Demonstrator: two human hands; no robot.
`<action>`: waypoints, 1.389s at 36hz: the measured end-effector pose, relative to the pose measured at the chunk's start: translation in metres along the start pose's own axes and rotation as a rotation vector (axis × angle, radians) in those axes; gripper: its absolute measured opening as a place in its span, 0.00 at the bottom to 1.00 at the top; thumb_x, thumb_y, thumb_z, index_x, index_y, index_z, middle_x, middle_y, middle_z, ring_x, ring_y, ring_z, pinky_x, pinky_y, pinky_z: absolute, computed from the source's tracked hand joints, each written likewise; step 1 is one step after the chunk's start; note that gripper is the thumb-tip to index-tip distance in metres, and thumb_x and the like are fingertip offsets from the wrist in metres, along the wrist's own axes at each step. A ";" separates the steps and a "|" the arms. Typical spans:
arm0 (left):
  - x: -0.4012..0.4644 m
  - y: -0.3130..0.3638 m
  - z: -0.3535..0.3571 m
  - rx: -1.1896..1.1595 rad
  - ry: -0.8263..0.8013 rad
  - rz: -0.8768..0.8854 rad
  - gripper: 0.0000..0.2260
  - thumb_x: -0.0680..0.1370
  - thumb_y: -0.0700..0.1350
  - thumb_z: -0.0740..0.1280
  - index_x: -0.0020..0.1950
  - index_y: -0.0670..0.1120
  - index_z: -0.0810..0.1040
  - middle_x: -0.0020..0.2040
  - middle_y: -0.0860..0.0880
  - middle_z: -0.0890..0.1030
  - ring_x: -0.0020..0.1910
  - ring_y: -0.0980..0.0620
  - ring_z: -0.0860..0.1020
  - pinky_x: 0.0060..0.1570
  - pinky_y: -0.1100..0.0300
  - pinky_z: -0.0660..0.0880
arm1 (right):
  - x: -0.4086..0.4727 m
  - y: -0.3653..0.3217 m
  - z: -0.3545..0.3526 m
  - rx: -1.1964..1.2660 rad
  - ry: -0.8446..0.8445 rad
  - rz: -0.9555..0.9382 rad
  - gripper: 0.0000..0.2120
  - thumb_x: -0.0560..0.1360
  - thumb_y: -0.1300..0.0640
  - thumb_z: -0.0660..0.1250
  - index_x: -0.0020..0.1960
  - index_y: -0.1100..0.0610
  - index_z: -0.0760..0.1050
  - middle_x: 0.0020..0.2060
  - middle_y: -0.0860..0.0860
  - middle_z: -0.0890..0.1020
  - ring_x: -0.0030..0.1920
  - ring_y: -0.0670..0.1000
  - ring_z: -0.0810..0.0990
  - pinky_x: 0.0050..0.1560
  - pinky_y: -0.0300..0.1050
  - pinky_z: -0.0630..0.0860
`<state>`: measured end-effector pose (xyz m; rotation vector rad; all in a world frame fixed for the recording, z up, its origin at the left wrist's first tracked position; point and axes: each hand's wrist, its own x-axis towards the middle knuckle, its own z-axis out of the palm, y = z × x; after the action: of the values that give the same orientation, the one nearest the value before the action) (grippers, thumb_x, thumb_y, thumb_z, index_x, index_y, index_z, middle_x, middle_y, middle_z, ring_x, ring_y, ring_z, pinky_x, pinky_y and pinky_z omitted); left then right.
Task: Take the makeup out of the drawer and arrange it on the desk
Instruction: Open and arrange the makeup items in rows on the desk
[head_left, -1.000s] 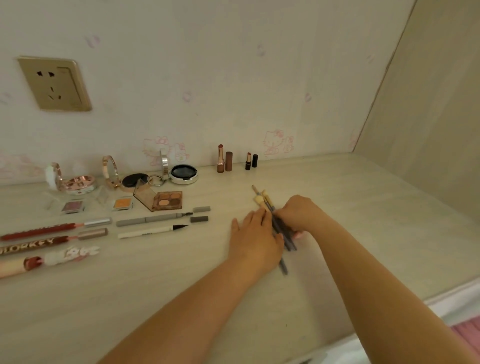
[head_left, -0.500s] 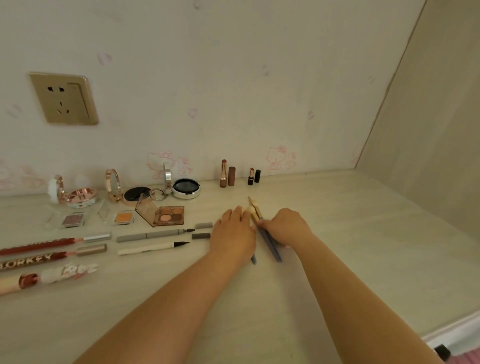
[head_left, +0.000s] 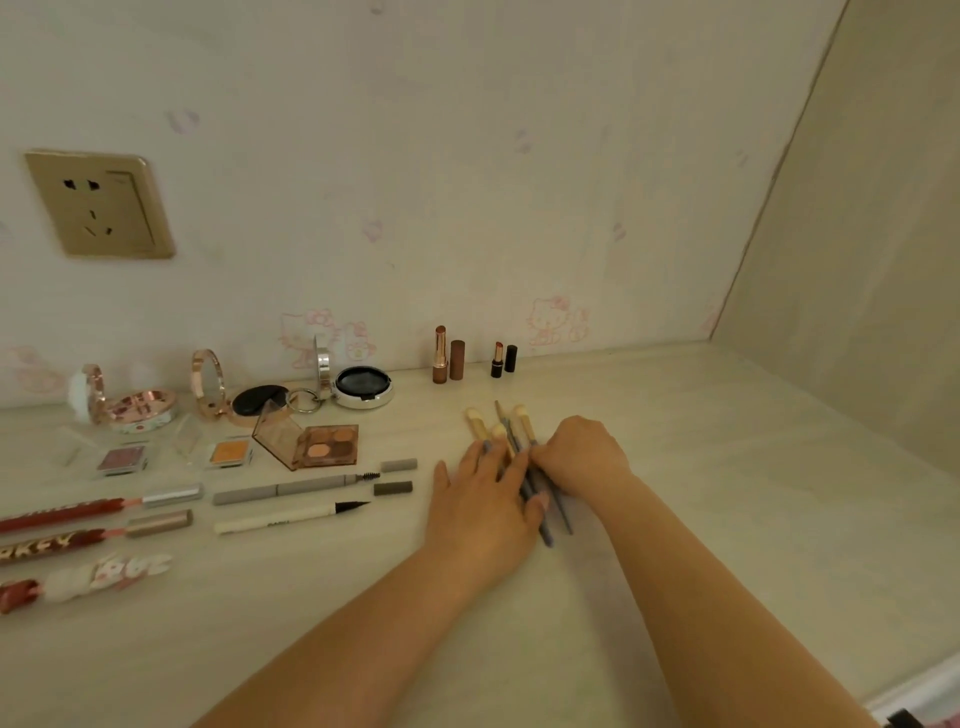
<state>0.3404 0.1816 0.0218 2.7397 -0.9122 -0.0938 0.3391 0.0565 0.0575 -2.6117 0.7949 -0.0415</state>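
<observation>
Several makeup brushes (head_left: 523, 422) with pale tips and grey-blue handles lie on the pale wooden desk (head_left: 727, 467), fanned out a little. My left hand (head_left: 480, 499) lies flat over their left side, fingers spread. My right hand (head_left: 579, 454) is curled over the handles on the right, gripping them. More makeup sits to the left: an open eyeshadow palette (head_left: 324, 444), an eyebrow pencil (head_left: 296, 487), an eyeliner pen (head_left: 291, 517), and two uncapped lipsticks (head_left: 440, 356) at the wall. No drawer is in view.
Open compacts (head_left: 363, 387) and small eyeshadow pans (head_left: 122, 460) stand at the back left; lip glosses (head_left: 67, 514) lie at the left edge. A wall socket (head_left: 98, 205) is above. A side panel (head_left: 857, 312) bounds the desk on the right.
The brushes, bunched between my hands before, are now spread apart at the tips. My left hand has slid over them with fingers spread.
</observation>
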 end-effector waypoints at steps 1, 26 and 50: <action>-0.001 0.000 0.000 0.011 -0.013 -0.006 0.25 0.81 0.57 0.48 0.77 0.55 0.47 0.78 0.52 0.45 0.76 0.50 0.42 0.73 0.43 0.42 | 0.000 0.001 0.000 -0.026 0.015 0.010 0.13 0.75 0.50 0.63 0.48 0.60 0.75 0.49 0.57 0.80 0.50 0.57 0.79 0.41 0.43 0.71; 0.019 -0.005 -0.007 -0.085 0.131 -0.062 0.23 0.82 0.52 0.49 0.77 0.52 0.51 0.78 0.55 0.47 0.76 0.52 0.43 0.73 0.42 0.44 | 0.001 0.015 0.007 0.197 0.171 -0.142 0.04 0.73 0.48 0.64 0.44 0.48 0.75 0.43 0.47 0.76 0.46 0.51 0.76 0.44 0.43 0.72; 0.016 -0.003 -0.002 0.049 0.122 0.009 0.22 0.80 0.58 0.48 0.74 0.57 0.58 0.77 0.56 0.54 0.76 0.50 0.44 0.71 0.40 0.36 | 0.001 0.012 0.008 0.082 0.130 -0.060 0.08 0.73 0.50 0.65 0.44 0.52 0.80 0.42 0.50 0.81 0.45 0.52 0.79 0.40 0.41 0.70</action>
<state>0.3557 0.1749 0.0234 2.7509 -0.9041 0.0971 0.3344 0.0499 0.0457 -2.5751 0.7417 -0.2582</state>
